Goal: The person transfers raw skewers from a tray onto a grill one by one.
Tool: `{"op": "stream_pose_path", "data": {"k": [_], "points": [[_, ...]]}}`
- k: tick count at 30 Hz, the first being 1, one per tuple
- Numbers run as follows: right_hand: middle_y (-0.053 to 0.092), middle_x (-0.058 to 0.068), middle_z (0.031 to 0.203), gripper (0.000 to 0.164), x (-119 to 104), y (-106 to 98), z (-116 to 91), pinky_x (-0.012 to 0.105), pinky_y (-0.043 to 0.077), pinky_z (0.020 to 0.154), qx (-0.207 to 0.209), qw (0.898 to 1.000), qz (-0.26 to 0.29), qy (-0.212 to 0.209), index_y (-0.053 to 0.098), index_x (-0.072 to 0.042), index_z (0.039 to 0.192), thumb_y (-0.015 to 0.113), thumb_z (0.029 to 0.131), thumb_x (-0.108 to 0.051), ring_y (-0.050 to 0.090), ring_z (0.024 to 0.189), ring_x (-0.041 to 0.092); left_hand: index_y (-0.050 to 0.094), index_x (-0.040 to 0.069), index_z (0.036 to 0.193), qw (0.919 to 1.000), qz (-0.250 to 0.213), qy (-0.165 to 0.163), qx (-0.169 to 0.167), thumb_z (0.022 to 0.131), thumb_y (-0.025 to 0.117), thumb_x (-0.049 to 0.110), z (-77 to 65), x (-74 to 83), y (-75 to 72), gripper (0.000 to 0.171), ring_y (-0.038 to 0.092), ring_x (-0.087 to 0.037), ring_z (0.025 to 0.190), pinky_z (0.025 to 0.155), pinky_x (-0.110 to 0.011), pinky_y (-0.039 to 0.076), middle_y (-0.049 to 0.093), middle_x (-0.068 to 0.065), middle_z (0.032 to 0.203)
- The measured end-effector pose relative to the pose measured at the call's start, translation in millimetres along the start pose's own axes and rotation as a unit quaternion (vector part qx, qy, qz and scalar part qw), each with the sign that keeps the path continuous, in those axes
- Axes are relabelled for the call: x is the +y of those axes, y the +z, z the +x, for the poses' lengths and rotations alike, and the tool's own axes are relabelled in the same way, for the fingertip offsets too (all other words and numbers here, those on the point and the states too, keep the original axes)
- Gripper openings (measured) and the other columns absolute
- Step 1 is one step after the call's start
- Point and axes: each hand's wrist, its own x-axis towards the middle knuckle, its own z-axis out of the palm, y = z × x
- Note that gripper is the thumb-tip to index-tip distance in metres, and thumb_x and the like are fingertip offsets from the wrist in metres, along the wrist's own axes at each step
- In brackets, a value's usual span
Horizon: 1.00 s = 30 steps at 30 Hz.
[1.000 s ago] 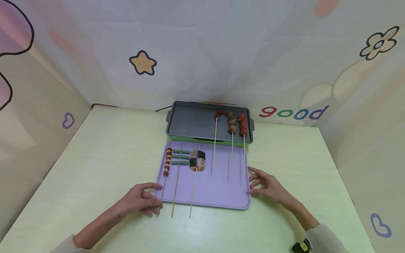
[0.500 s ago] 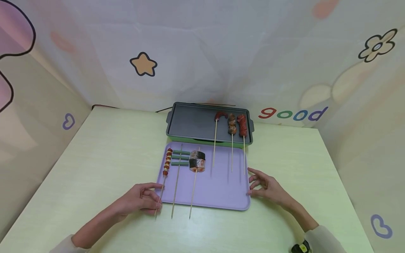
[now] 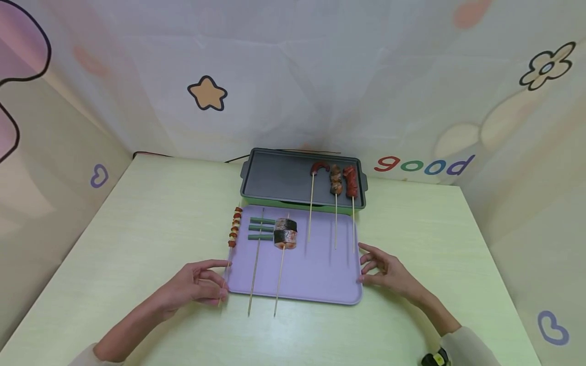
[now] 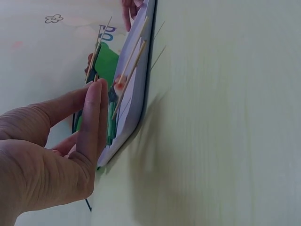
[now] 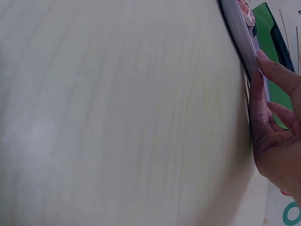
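In the head view my left hand (image 3: pixel 197 284) pinches the thin stick of a skewer (image 3: pixel 234 227) strung with small red and white pieces. This skewer leans along the left edge of the purple tray (image 3: pixel 320 282); the left wrist view shows the stick's end between thumb and fingertips. My right hand (image 3: pixel 389 270) touches the tray's right rim with relaxed, slightly bent fingers and thumb. Across the tray lie a skewer with green stalks (image 3: pixel 261 228) and a skewer with thick dark-skinned fish pieces (image 3: pixel 285 234), both sticks reaching past the front rim.
Behind the tray stands a green-sided grill with a dark plate (image 3: pixel 279 175). On its right part lie a curled red skewer (image 3: pixel 319 166), a browned meat skewer (image 3: pixel 336 179) and a red meat skewer (image 3: pixel 351 181), sticks overhanging the tray. A printed cloth backdrop (image 3: pixel 293 91) rises behind.
The red-and-white skewer has moved left, from inside the tray to its left edge, together with my left hand. My right hand, the tray and the other skewers stay put.
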Motion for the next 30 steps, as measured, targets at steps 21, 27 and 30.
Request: {"op": "stream_pose_path", "data": {"k": [21,27,30], "points": [[0.059,0.022,0.118,0.081,0.1,1.0,-0.7,0.019,0.058,0.074,0.005,1.000,-0.006,-0.002,0.035,0.010,0.153,0.079,0.086,0.000,0.066,0.095,0.003,0.031,-0.002,0.157,0.9985,0.009,0.020,0.050,0.094,0.069,0.005,1.3,5.2,-31.9,0.074,0.075,-0.011,0.088,0.082,-0.028,0.062,0.074,0.007,0.097],[0.060,0.019,0.118,0.081,0.5,0.8,-0.5,0.019,0.057,0.075,0.005,1.000,-0.009,-0.001,0.035,0.010,0.153,0.079,0.086,0.000,0.066,0.095,0.003,0.033,-0.002,0.157,0.9975,0.018,0.033,0.060,0.094,0.069,0.004,5.4,12.1,-34.4,0.073,0.075,-0.010,0.090,0.083,-0.029,0.061,0.074,0.006,0.097],[0.060,0.016,0.118,0.081,1.2,0.6,-0.1,0.019,0.057,0.075,0.007,1.000,-0.009,0.003,0.035,0.008,0.153,0.079,0.085,0.000,0.066,0.095,0.002,0.033,-0.002,0.157,0.9972,0.020,0.039,0.061,0.095,0.068,0.003,8.5,15.2,-35.3,0.071,0.074,-0.009,0.090,0.084,-0.029,0.061,0.074,0.005,0.098]]}}
